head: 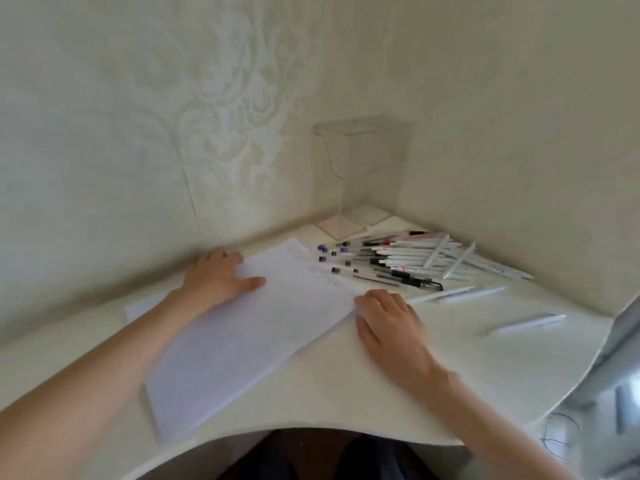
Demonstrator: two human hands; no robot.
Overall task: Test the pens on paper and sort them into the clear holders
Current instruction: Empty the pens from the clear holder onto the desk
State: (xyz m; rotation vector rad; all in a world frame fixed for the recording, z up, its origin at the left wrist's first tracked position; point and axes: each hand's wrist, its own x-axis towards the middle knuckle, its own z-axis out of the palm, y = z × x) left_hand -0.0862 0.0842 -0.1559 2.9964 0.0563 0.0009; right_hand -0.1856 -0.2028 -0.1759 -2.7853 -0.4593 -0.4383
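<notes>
On the white desk (381, 393), the paper (249, 327) lies under the flat left hand (221, 275), the loose-fingered right hand (388, 317) touching its right edge, and the pens (398, 261) heap just before the clear holders (360, 174) in the corner, their print and the paper's faint marks unreadably blurred.

Paper (249, 327): white sheets, flat, mid-desk. Pens (408, 261): clear and white barrels, heaped just beyond paper's far-right corner. Clear holders (363, 168): upright, corner.
</notes>
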